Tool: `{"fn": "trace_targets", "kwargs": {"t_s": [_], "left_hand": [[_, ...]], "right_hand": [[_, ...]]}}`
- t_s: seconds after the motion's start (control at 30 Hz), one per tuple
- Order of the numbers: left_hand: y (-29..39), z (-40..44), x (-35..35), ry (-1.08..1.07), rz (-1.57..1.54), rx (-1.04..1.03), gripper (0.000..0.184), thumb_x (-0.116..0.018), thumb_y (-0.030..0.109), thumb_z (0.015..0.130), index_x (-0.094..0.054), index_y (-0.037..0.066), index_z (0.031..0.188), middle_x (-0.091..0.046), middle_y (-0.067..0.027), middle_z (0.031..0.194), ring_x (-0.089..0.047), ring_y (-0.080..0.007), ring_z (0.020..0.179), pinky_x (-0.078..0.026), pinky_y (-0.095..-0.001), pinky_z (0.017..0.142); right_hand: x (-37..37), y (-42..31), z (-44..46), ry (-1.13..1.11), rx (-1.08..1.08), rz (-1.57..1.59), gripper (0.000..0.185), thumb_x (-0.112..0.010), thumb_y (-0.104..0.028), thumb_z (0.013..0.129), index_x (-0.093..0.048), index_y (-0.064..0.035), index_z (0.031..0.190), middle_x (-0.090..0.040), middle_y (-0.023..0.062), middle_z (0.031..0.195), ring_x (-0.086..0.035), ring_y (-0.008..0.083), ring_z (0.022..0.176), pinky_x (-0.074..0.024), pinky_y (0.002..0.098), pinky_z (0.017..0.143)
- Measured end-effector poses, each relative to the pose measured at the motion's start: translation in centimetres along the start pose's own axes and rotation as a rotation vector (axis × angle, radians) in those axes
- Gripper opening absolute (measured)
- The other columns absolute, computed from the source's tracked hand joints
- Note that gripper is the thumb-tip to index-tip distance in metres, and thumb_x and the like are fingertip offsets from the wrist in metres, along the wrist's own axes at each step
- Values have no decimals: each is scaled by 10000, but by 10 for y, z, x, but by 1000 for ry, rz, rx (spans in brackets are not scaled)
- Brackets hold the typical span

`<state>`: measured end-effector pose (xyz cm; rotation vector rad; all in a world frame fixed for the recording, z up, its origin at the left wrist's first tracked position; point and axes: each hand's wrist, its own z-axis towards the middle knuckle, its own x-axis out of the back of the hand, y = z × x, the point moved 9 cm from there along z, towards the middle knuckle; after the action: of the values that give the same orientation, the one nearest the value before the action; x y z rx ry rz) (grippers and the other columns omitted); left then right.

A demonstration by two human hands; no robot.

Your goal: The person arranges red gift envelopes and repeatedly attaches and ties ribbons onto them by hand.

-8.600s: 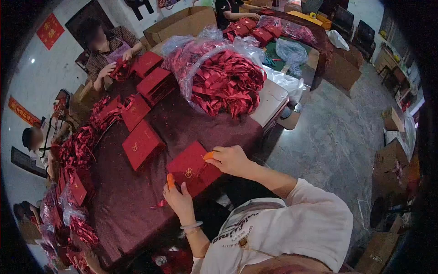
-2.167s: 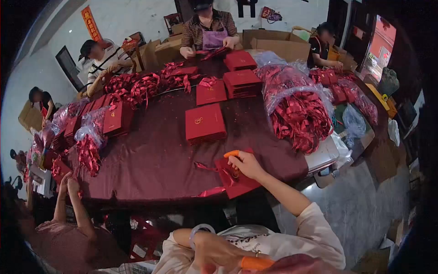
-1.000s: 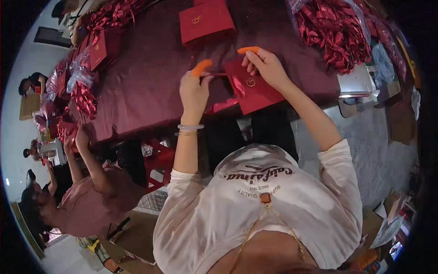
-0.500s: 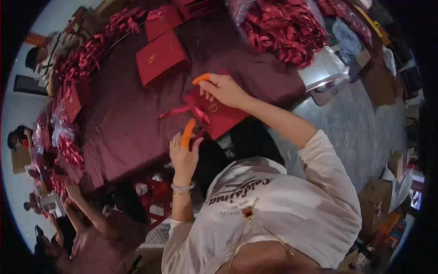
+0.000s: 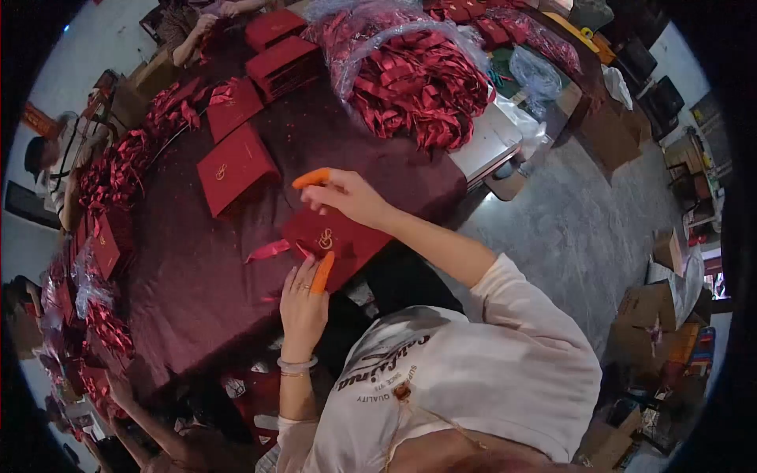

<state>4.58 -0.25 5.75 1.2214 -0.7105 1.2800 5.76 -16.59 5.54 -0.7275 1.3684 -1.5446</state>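
A flat red gift bag or folder point(image 5: 351, 248) with a gold emblem lies at the table's near edge; I cannot tell which kind it is. A red ribbon point(image 5: 270, 251) sticks out from its left side. My left hand point(image 5: 303, 307), with an orange finger cover, rests its stretched fingers at the lower left edge, close to the ribbon. Over the upper part hovers my right hand point(image 5: 351, 199), also with an orange finger cover, its fingers loosely bent and apart. Nothing shows in either hand, though the left fingertips partly hide what is under them.
Stacks of similar red pieces point(image 5: 235, 169) stand farther back on the dark red tablecloth point(image 5: 189, 292). A plastic bag of red ribbons point(image 5: 418, 87) lies at the back right. Ribbon heaps point(image 5: 118, 177) line the left side, where other people work. Cardboard boxes point(image 5: 643, 323) stand at right.
The view has shifted, showing more of the room. My left hand has come up onto the piece's edge beside the ribbon. The ribbon's loop is less spread, and my right hand's fingers have loosened.
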Motion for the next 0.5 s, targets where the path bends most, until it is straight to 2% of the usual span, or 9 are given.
{"fn": "trace_targets", "kwargs": {"t_s": [0.03, 0.1, 0.17, 0.23, 0.3, 0.33, 0.4, 0.43, 0.5], "left_hand": [[-2, 2, 3, 12, 5, 1, 457, -596, 4, 715, -530, 44, 1166, -532, -84, 1173, -458, -264, 1161, -350, -412, 981], [2, 4, 10, 52, -1, -96, 436, -584, -8, 720, -542, 51, 1150, -560, -42, 1142, -485, -248, 1133, -358, -406, 975], [0, 1, 20, 134, -22, -124, 418, -585, -11, 719, -554, 51, 1132, -572, -31, 1124, -501, -246, 1115, -370, -405, 963], [-3, -1, 34, 244, -55, -122, 373, -598, -31, 699, -592, 48, 1063, -595, -37, 1092, -543, -255, 1046, -405, -395, 921], [-20, -13, 54, 493, -158, 0, 358, -608, -44, 702, -596, 48, 1048, -603, -71, 1079, -552, -259, 1019, -415, -381, 902], [-39, -18, 49, 534, -378, 37, 316, -518, -35, 831, -540, 12, 1142, -566, -105, 1175, -545, -215, 1055, -417, -338, 909], [-52, -20, 72, 783, -550, 275, 354, -554, 13, 851, -503, 15, 1201, -593, -91, 1104, -534, -146, 990, -400, -257, 853], [-54, -15, 83, 853, -530, 273, 370, -553, 62, 877, -476, 6, 1235, -572, -31, 1031, -491, -86, 882, -390, -205, 781], [-85, -16, 71, 806, -659, 405, 374, -560, 77, 877, -479, 13, 1237, -535, -8, 984, -459, -77, 827, -385, -200, 749]], "right_hand": [[10, -28, -10, 34, 120, -257, 218, -529, -114, 873, -592, -86, 1081, -609, 35, 939, -577, 131, 761, -472, 250, 682], [22, -67, -30, 5, 447, -1112, 235, -604, -122, 761, -626, -121, 995, -574, 44, 1078, -558, 215, 933, -448, 361, 795], [47, -76, -44, -65, 503, -1636, 222, -588, -150, 714, -642, -148, 929, -505, 36, 1211, -463, 244, 1113, -363, 428, 936], [89, -72, -50, -27, 355, -1900, 279, -551, -146, 720, -640, -177, 984, -425, 31, 1314, -394, 226, 1193, -280, 446, 1017], [118, -65, -51, -122, 213, -2024, 237, -526, -184, 739, -657, -191, 936, -398, 32, 1342, -370, 233, 1222, -248, 442, 1049], [129, -58, -50, -120, 257, -2045, 191, -553, -209, 717, -668, -202, 871, -426, 16, 1326, -379, 215, 1223, -239, 442, 1056], [132, -50, -47, -217, 307, -2005, 153, -567, -226, 712, -662, -199, 828, -493, 4, 1265, -406, 196, 1207, -241, 441, 1055], [122, -57, -47, -246, 386, -1884, 114, -590, -239, 731, -654, -198, 816, -546, -15, 1199, -450, 171, 1167, -247, 429, 1052], [106, -53, -45, -182, 582, -1550, 113, -610, -248, 752, -645, -186, 841, -571, -16, 1160, -486, 172, 1129, -262, 419, 1043]]}}
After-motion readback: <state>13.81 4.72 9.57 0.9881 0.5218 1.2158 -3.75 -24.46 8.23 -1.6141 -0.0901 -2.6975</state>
